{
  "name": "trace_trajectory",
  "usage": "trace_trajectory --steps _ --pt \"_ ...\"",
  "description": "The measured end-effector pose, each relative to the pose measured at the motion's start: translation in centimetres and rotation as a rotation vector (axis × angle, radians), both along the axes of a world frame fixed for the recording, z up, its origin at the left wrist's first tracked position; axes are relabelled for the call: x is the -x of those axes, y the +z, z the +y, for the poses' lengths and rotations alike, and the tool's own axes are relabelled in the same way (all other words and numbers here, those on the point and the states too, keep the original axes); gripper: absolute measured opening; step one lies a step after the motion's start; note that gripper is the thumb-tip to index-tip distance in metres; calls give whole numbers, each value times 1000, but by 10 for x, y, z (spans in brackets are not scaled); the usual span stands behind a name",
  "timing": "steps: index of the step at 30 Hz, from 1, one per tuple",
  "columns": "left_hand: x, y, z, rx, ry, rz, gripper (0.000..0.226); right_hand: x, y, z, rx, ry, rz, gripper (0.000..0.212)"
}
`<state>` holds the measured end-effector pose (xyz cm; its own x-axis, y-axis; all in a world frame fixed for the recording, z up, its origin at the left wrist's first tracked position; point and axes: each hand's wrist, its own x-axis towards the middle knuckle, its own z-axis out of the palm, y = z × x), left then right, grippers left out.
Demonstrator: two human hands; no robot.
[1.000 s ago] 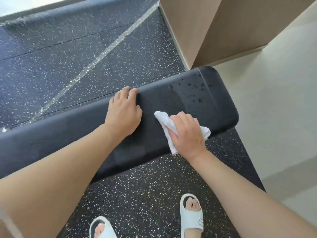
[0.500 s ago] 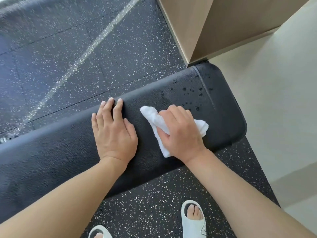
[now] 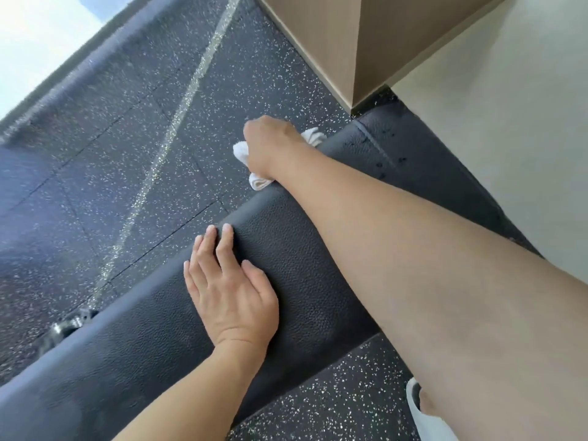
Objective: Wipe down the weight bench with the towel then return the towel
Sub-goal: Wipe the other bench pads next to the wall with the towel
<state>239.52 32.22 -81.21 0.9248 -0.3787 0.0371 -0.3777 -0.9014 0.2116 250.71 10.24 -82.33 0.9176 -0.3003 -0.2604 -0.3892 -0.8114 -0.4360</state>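
The black padded weight bench (image 3: 296, 281) runs diagonally from lower left to upper right. My left hand (image 3: 229, 291) lies flat on its top, fingers straight and reaching the far edge. My right hand (image 3: 270, 144) reaches over the far edge of the bench and grips a bunched white towel (image 3: 257, 181), which sticks out on both sides of the fist. My right forearm crosses the pad. Water droplets (image 3: 381, 163) dot the bench's right end.
Dark speckled rubber floor (image 3: 127, 154) with a pale painted line lies beyond the bench. A wooden-clad pillar (image 3: 350, 43) stands at the bench's far right end, beside pale flooring. A metal bench part (image 3: 68, 326) shows at left. My white slipper (image 3: 423, 418) is at lower right.
My right hand moved with the towel from the middle of the pad to its far edge. My left hand stayed flat on the bench. The view swung down and tilted.
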Motion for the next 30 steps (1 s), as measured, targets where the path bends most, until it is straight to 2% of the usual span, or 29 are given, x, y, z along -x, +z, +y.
trace_trajectory --steps 3,7,9,12,16,18,21,24,27,30 --pt "0 -2 2 -12 -12 -1 60 12 4 6 9 -8 -29 14" --pt "0 -2 3 -7 -14 -2 61 67 29 23 132 -57 -364 17" --pt "0 -2 2 -1 -19 -13 61 110 39 38 107 -92 -442 21" --pt "-1 -3 4 6 -21 -23 61 180 44 61 70 -117 -433 18" --pt "-1 -3 3 19 -7 -7 62 256 56 91 -9 -113 -340 27" --pt "-1 -5 3 13 -14 -14 62 278 65 100 -34 -106 -285 21" --pt "-1 -4 4 17 -12 -10 63 288 82 107 -8 -151 -341 5" --pt "0 -3 3 18 -14 -3 63 270 83 101 56 -258 -407 13" --pt "0 -4 3 17 -20 -19 61 240 49 92 140 -370 -360 24" --pt "0 -4 3 18 -18 -15 61 215 26 90 168 -337 -372 35"
